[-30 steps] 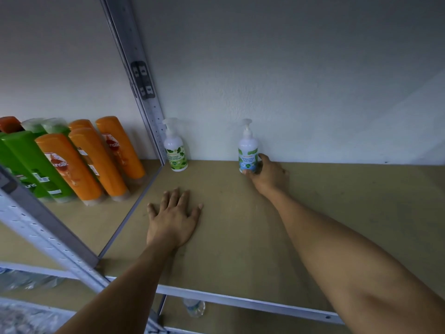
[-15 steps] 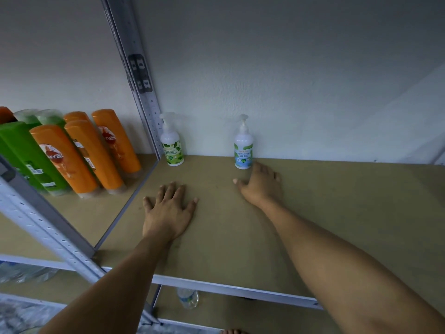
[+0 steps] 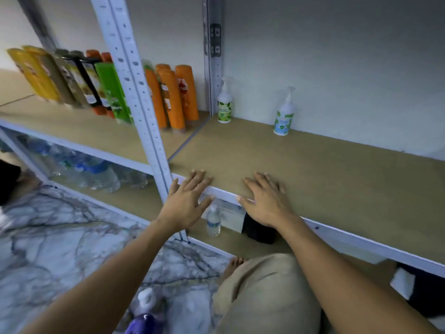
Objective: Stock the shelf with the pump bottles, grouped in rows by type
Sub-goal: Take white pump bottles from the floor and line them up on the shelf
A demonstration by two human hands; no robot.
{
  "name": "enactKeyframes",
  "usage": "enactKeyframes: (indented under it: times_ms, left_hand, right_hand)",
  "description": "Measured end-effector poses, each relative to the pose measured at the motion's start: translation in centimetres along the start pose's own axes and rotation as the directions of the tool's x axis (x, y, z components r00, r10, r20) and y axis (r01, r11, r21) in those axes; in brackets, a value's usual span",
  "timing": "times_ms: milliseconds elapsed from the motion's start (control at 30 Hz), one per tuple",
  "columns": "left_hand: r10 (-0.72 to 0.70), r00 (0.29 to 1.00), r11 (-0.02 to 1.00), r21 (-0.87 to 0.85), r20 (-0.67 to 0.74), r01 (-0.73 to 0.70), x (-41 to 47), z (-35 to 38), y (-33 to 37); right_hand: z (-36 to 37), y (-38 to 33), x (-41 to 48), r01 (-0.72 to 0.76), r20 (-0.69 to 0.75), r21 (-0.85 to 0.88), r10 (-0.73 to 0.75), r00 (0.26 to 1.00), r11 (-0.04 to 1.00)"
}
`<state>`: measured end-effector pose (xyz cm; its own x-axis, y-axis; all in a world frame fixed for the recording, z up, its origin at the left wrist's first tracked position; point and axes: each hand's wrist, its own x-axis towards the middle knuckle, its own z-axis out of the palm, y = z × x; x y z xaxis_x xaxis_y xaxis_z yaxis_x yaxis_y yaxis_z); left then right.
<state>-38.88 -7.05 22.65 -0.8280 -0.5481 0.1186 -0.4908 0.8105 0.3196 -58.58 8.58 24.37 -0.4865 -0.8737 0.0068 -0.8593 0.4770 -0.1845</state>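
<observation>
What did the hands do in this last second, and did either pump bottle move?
The right hand let go of the blue-labelled pump bottle and drew back to the front edge of the shelf, open; the left hand slid back there too. Both that bottle and the green-labelled pump bottle stayed upright by the back wall.

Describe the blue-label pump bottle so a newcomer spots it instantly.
From the rear upright post, the shelf board runs right. Two white pump bottles stand at its back. The blue-label bottle is the one away from the post; the green-label bottle stands beside it.
</observation>
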Motion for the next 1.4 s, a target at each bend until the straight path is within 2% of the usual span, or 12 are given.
enactKeyframes:
  times_ms: [133,200,367,533,700,767,833,933,1033,1200,1300,1400]
  left_hand:
    - [-0.119,0.990,0.986,-0.111,0.079,0.127,-10.4,0.6,-3.5]
    - [-0.207,0.972,0.967,-0.130,0.107,0.220,-16.3,1.6,-5.5]
    - [-0.409,0.893,0.871,-0.210,0.188,0.444,-29.2,3.7,-9.7]
    - [-0.586,0.790,0.752,-0.242,0.180,0.613,-39.2,5.6,-12.0]
    - [-0.735,0.629,0.575,-0.259,0.251,0.776,-47.5,9.6,-13.2]
    - [-0.754,0.594,0.533,-0.270,0.279,0.802,-49.7,11.2,-12.9]
    - [-0.755,0.591,0.529,-0.268,0.284,0.805,-51.3,12.6,-12.6]
    - [-0.755,0.604,0.550,-0.256,0.255,0.795,-52.1,13.8,-12.1]
    - [-0.769,0.593,0.574,-0.152,0.237,0.805,-51.7,14.4,-11.9]
    - [-0.776,0.558,0.585,0.004,0.294,0.811,-51.0,15.9,-11.0]
    - [-0.792,0.540,0.558,-0.024,0.286,0.830,-51.2,16.7,-10.7]
    - [-0.804,0.530,0.513,-0.138,0.268,0.847,-51.6,17.4,-10.8]
  right_hand:
    - [1.7,-5.4,-4.1,0.165,0.027,-0.020,-0.165,0.986,0.986]
    - [3.4,-8.9,-6.3,0.249,0.090,0.033,-0.251,0.964,0.968]
    - [7.8,-17.3,-10.6,0.428,0.333,0.161,-0.457,0.825,0.889]
    - [12.3,-24.3,-14.0,0.432,0.488,0.276,-0.513,0.707,0.859]
    - [18.7,-28.7,-17.6,0.436,0.693,0.287,-0.499,0.520,0.853]
    - [20.9,-29.3,-18.1,0.442,0.748,0.265,-0.472,0.466,0.857]
    - [22.6,-29.8,-18.1,0.443,0.773,0.249,-0.453,0.445,0.861]
    - [24.5,-31.1,-17.7,0.472,0.773,0.217,-0.445,0.451,0.855]
    - [26.7,-33.1,-17.3,0.502,0.767,0.174,-0.437,0.470,0.847]
    - [30.9,-35.8,-18.6,0.468,0.703,0.031,-0.352,0.618,0.883]
    - [32.8,-36.4,-19.4,0.414,0.697,-0.052,-0.264,0.666,0.909]
    - [33.3,-36.5,-19.1,0.300,0.690,-0.048,-0.185,0.700,0.953]
